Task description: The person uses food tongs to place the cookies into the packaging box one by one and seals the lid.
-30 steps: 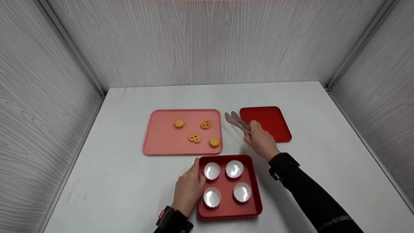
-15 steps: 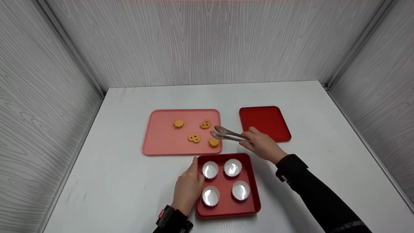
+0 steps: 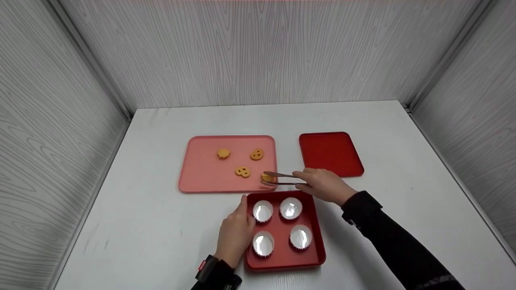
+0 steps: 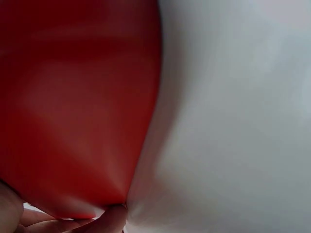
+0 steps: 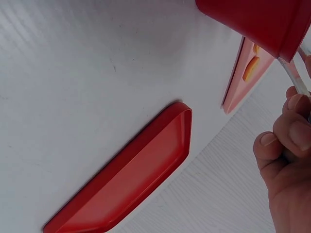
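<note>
My right hand (image 3: pixel 326 186) holds metal tongs (image 3: pixel 287 183) by the handles. Their two tips lie on either side of a yellow scalloped cookie (image 3: pixel 266 177) at the near right corner of a pink tray (image 3: pixel 201 177); whether they squeeze it I cannot tell. My left hand (image 3: pixel 234 237) grips the left wall of a deep red square pan (image 3: pixel 280 264), thumb at the rim. White paper baking cups, several of them, stand in the pan, one being the near-left cup (image 3: pixel 263 244). In the right wrist view, the right hand's fingers (image 5: pixel 297 133) curl round the tongs' handle.
Farther left on the pink tray lie another scalloped cookie (image 3: pixel 223 153) and two pretzel-shaped cookies, the nearer pretzel cookie (image 3: pixel 242 172) among them. A shallow red tray (image 3: pixel 332 153) lies at the back right of the white table (image 3: pixel 141 225). Grey wood-grain panels (image 3: pixel 258 52) enclose the table.
My right hand has brought the tongs left and nearer, from beside the red tray to around the near-right cookie. The left hand stays on the pan.
</note>
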`<action>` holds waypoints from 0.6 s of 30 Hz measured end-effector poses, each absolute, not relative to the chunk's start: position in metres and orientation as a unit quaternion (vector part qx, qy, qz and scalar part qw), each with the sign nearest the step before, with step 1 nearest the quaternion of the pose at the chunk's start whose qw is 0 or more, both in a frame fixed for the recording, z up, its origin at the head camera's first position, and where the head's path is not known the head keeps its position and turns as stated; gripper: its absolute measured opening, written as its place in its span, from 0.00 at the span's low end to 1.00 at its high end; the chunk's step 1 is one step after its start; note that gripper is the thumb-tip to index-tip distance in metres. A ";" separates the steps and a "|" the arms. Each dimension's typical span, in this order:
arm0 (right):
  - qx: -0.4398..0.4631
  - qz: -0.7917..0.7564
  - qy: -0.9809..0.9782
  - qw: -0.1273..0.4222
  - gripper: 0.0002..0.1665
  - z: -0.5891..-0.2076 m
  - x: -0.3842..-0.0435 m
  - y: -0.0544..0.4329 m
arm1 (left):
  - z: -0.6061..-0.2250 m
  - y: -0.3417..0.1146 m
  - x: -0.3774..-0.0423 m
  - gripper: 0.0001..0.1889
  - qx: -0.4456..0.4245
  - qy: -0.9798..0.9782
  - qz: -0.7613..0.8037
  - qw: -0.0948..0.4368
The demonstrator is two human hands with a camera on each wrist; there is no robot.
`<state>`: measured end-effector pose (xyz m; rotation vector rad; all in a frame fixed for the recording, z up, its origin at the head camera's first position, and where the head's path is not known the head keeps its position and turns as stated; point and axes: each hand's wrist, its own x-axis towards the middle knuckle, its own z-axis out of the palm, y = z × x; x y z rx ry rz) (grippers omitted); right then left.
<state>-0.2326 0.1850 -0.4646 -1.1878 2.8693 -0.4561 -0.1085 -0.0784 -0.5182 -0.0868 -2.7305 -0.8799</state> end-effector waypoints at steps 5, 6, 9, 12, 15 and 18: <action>-0.385 -0.127 0.914 -0.025 0.23 -0.466 -0.233 0.183 | -0.518 -0.078 -0.109 0.30 -0.028 -0.943 -0.305 0.133; -0.382 -0.125 0.915 -0.026 0.23 -0.466 -0.233 0.183 | -0.519 -0.078 -0.108 0.30 -0.029 -0.943 -0.304 0.134; -0.378 -0.114 0.918 -0.031 0.23 -0.466 -0.233 0.182 | -0.519 -0.078 -0.108 0.30 -0.029 -0.943 -0.302 0.136; -0.382 -0.098 0.918 -0.047 0.22 -0.466 -0.233 0.181 | -0.518 -0.078 -0.108 0.30 -0.027 -0.943 -0.302 0.136; -0.391 -0.076 0.915 -0.071 0.21 -0.466 -0.234 0.181 | -0.519 -0.078 -0.108 0.30 -0.028 -0.943 -0.303 0.134; -0.395 -0.061 0.912 -0.090 0.20 -0.467 -0.235 0.179 | -0.518 -0.078 -0.108 0.30 -0.029 -0.943 -0.304 0.133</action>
